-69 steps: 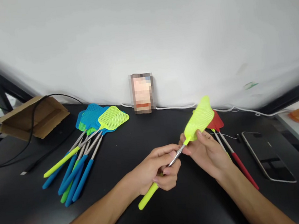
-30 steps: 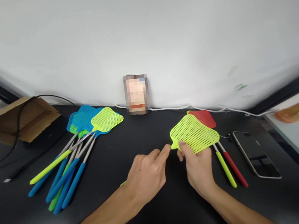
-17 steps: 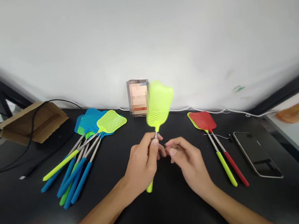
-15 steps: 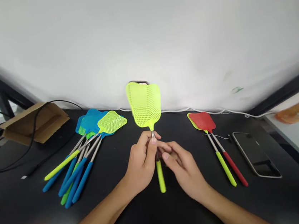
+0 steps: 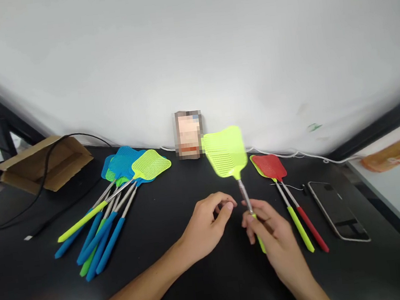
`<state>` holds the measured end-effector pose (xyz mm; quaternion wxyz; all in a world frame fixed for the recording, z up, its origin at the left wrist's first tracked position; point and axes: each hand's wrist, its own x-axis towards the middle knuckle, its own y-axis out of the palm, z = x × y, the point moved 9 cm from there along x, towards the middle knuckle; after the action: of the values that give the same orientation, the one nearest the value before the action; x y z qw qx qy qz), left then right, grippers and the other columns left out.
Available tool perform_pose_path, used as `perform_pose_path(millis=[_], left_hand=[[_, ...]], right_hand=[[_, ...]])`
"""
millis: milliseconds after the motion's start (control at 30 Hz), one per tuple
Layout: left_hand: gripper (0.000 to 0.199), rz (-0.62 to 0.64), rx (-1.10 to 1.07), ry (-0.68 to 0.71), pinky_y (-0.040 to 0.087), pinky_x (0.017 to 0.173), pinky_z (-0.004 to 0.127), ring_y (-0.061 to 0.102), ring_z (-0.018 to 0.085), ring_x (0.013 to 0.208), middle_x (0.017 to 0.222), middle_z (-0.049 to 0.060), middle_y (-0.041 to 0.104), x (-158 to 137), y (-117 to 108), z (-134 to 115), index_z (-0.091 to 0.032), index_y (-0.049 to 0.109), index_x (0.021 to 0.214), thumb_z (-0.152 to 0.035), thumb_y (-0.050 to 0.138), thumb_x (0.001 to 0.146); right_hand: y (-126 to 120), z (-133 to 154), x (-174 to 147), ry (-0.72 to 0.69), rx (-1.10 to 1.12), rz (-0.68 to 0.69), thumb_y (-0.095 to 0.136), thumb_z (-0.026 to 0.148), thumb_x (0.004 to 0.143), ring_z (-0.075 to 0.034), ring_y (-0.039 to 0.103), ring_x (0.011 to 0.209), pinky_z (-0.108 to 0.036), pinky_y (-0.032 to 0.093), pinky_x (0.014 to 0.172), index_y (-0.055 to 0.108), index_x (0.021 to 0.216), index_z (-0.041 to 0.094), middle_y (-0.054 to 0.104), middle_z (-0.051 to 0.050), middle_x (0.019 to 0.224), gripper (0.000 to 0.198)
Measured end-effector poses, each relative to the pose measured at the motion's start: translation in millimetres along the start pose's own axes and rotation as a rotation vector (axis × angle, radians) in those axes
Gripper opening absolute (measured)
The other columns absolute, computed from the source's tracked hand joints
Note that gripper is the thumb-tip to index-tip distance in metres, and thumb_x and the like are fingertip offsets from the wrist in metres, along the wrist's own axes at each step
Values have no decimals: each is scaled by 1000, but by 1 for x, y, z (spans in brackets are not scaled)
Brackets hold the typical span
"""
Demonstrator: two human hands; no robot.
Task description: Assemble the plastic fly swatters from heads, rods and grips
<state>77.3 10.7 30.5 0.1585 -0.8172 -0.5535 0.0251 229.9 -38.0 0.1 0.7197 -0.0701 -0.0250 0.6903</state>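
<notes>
A yellow-green fly swatter (image 5: 226,154) with a metal shaft is held up over the table, tilted to the left. My right hand (image 5: 269,231) is closed around its grip near the shaft. To the left of it, my left hand (image 5: 208,221) holds nothing, its fingers half curled and the thumb apart from them. On the right lies a red fly swatter (image 5: 273,166) partly over another yellow-green fly swatter (image 5: 300,229). At the left is a fanned pile of blue fly swatters (image 5: 111,244), with a green one among them and a yellow-green fly swatter (image 5: 151,165) on top.
An opened cardboard box (image 5: 46,165) lies at the back left, crossed by a black cable (image 5: 46,172). A phone (image 5: 338,211) lies to the right of the swatters. Against the wall leans a pixelated object (image 5: 188,134). A white cord (image 5: 309,156) runs along the black table's back edge.
My left hand has let go of the yellow-green swatter's shaft. My right hand now grips its handle, and the swatter has moved right and down, uncovering the object at the wall.
</notes>
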Motion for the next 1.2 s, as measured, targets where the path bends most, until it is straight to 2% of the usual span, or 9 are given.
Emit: perform_pose_path(millis=[67,133,267,333,433,700,867,1000,1200], left_hand=[[21,8,45,-11,46,75,27,64,15,87,97,1,73,-1,1,1,-21,71,103,-29,52,104],[20,35,63,0,44,72,27,64,15,86,97,1,72,-4,5,-1,-21,71,103,-27,52,103],[18,65,95,55,47,80,28,63,16,90,98,2,69,-9,9,-10,-20,69,102,-23,51,102],[17,69,127,95,47,86,30,63,17,93,97,2,69,-10,10,-15,-19,68,101,-20,51,101],[16,79,191,152,47,90,33,61,18,95,98,4,69,-12,12,-19,-19,66,101,-17,50,100],[17,88,337,242,47,92,37,61,19,94,102,4,70,-15,16,-16,-18,65,102,-15,49,100],[16,105,412,280,48,88,37,61,20,91,100,4,70,-16,19,-17,-19,65,101,-15,49,100],[18,103,522,317,47,84,38,61,21,87,97,5,69,-16,19,-20,-18,65,100,-15,48,100],[25,6,713,411,46,78,39,60,23,81,89,7,67,-12,6,-23,-16,65,98,-18,40,103]], right_hand=[[-38,-5,-2,-2,-93,-148,61,48,97,-16,57,63,-28,48,58,53,129,24,70,-3,91,41],[-81,-5,-2,-10,-355,-289,60,51,95,-19,61,66,-30,49,60,54,131,25,73,-5,93,45],[-153,-6,5,50,-871,-434,56,52,90,-31,73,87,-39,51,75,65,119,25,78,-7,94,40],[-172,-9,10,72,-1004,-423,52,52,89,-34,74,88,-42,51,75,67,117,24,79,-8,94,42],[-175,-11,17,3,-1117,-391,47,51,92,-34,74,91,-43,52,78,68,117,22,78,-10,100,44],[-144,-12,28,-198,-1398,-305,42,44,98,-33,68,100,-45,52,85,69,116,16,73,-12,108,43],[-121,23,27,-373,-1434,-441,48,42,97,-37,61,102,-49,50,90,68,119,12,69,-17,107,42],[-58,50,34,-552,-1240,-353,53,36,99,-33,59,105,-48,49,95,67,118,16,68,-15,110,30],[54,41,66,-632,-1066,90,50,21,101,-26,62,97,-39,52,82,67,114,18,68,-10,102,21]])
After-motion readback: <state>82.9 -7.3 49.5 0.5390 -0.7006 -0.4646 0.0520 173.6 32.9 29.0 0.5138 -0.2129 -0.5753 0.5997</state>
